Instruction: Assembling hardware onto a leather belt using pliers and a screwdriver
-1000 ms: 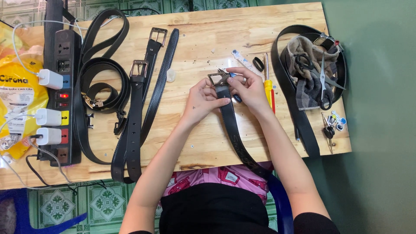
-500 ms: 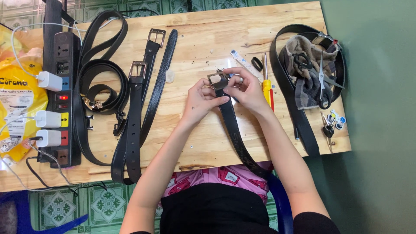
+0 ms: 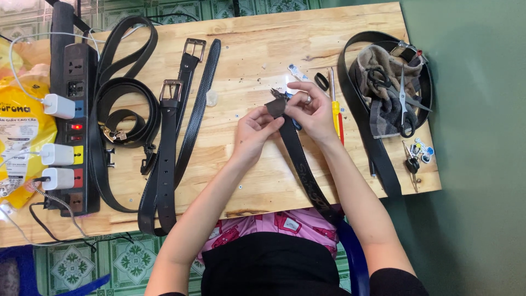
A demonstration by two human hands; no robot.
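Note:
My left hand (image 3: 253, 130) pinches the end of a black belt (image 3: 298, 164) at the middle of the wooden table (image 3: 257, 49). The belt's end flap is folded up between my fingers, showing its brown underside. From there the belt runs down over the table's near edge into my lap. My right hand (image 3: 311, 112) is closed just right of the belt end, on a small blue-handled, pliers-like tool (image 3: 276, 93). The tool's metal tip pokes out above the flap. No buckle shows on this belt end.
Several black belts (image 3: 167, 148) with metal buckles lie at the left beside a power strip (image 3: 74, 126) with chargers and a yellow bag (image 3: 19, 126). A yellow-red screwdriver (image 3: 336, 109), belt loop (image 3: 322, 81), scissors (image 3: 404, 104) on a grey cloth, another belt (image 3: 378, 159) and keys (image 3: 415, 154) lie right.
The metal buckle seen at the belt end earlier is out of sight now. The end flap is folded up, and both hands have closed in around it.

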